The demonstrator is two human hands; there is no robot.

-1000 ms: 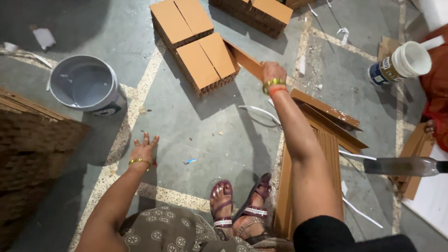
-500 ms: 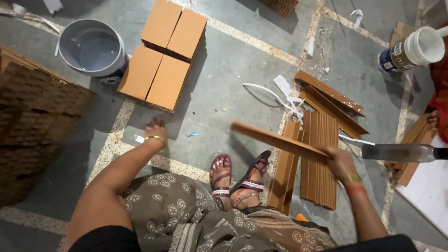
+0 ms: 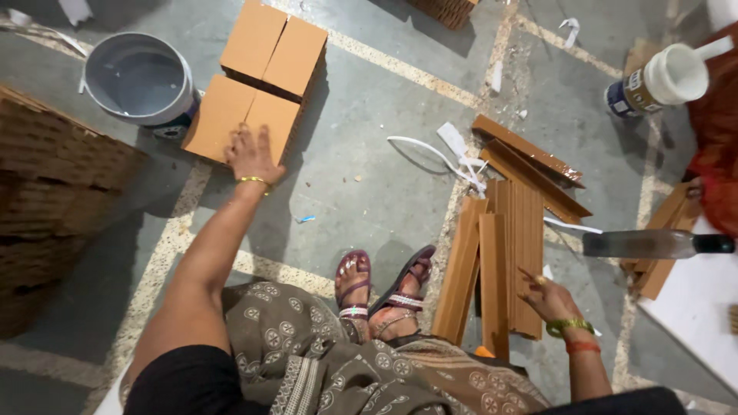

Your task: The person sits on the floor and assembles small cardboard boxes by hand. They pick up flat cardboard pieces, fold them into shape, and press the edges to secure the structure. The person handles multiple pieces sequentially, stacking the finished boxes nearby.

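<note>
My left hand (image 3: 250,156) reaches forward and rests flat, fingers apart, on the near edge of a terracotta-coloured brick (image 3: 240,119) lying on the grey floor. A second brick of the same kind (image 3: 277,48) lies just beyond it. My right hand (image 3: 547,298) hovers with loose fingers, holding nothing, over the near end of a pile of thin brown slats (image 3: 500,261) laid side by side on the floor. More slats (image 3: 530,165) lie crosswise at the far end of the pile. My sandalled feet (image 3: 380,288) sit between the two hands.
A grey plastic bucket (image 3: 138,81) stands left of the bricks. A stack of ribbed brown blocks (image 3: 46,192) fills the left edge. A white tin with a brush handle (image 3: 665,77) stands far right. A wide scraper blade (image 3: 653,244) lies at the right, with white plastic strips (image 3: 438,154) on the floor.
My right hand has let go of the slat it carried, which now lies on the pile. My left hand has moved forward from the bare floor onto the near brick.
</note>
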